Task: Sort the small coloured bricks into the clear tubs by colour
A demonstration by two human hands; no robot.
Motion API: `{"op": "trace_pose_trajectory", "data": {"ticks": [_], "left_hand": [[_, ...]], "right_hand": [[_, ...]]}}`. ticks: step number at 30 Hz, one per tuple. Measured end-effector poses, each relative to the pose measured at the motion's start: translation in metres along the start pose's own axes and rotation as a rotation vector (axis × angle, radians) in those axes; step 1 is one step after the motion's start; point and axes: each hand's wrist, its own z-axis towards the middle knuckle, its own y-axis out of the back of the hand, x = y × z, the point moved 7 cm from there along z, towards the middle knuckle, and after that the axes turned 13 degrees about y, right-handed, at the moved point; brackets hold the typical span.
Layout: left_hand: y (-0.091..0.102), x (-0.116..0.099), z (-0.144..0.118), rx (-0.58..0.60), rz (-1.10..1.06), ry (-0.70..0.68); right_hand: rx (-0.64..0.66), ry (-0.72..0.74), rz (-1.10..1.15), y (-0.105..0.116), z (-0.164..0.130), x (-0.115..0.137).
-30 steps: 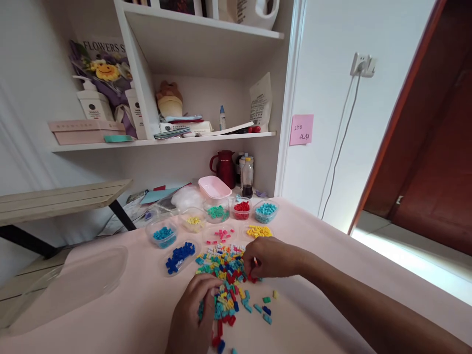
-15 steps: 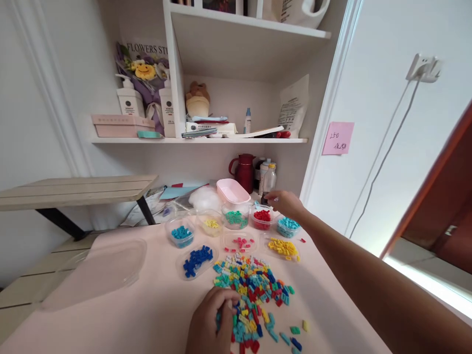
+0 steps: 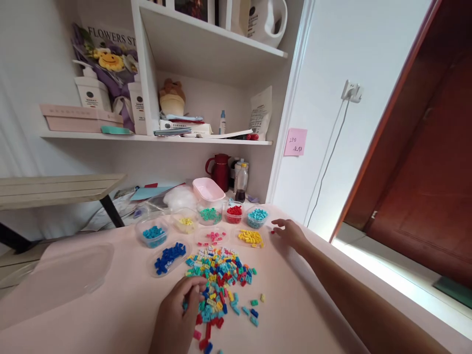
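A heap of small mixed-colour bricks (image 3: pixel 221 275) lies on the pink table (image 3: pixel 110 309). My left hand (image 3: pixel 177 314) rests on the heap's near left edge, fingers curled among the bricks. My right hand (image 3: pixel 291 233) is stretched out to the right of the yellow bricks tray (image 3: pixel 250 238), fingers spread, fingertips beside a single red brick (image 3: pixel 272 231) on the table. Behind the heap stand clear tubs of sorted bricks: red (image 3: pixel 234 212), light blue (image 3: pixel 257 216), green (image 3: pixel 209 215), teal (image 3: pixel 154 233), and flat trays of dark blue (image 3: pixel 169 256) and pink (image 3: pixel 214 237).
A large clear lid (image 3: pixel 59 275) lies at the table's left. A pink box (image 3: pixel 208 189), a red jug (image 3: pixel 221 171) and bottles (image 3: pixel 241 177) stand at the back under white shelves. A wooden bench (image 3: pixel 55 189) is at left, a brown door (image 3: pixel 424 162) at right.
My right hand went from the heap up to the red tub, then came back down to the table right of the yellow tray. The left hand stays on the heap.
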Motion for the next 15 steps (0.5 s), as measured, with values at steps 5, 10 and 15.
{"op": "trace_pose_trajectory", "data": {"ticks": [5, 10, 15], "left_hand": [[-0.001, -0.001, 0.001, 0.022, -0.008, 0.017], [-0.003, -0.002, -0.001, 0.048, -0.001, 0.012], [-0.003, -0.003, -0.001, 0.056, -0.016, 0.002]], "right_hand": [[0.021, 0.023, -0.073, -0.012, -0.010, 0.004], [-0.007, 0.096, -0.032, 0.000, 0.010, 0.033], [-0.100, 0.172, 0.059, 0.007, 0.059, 0.088]]}}
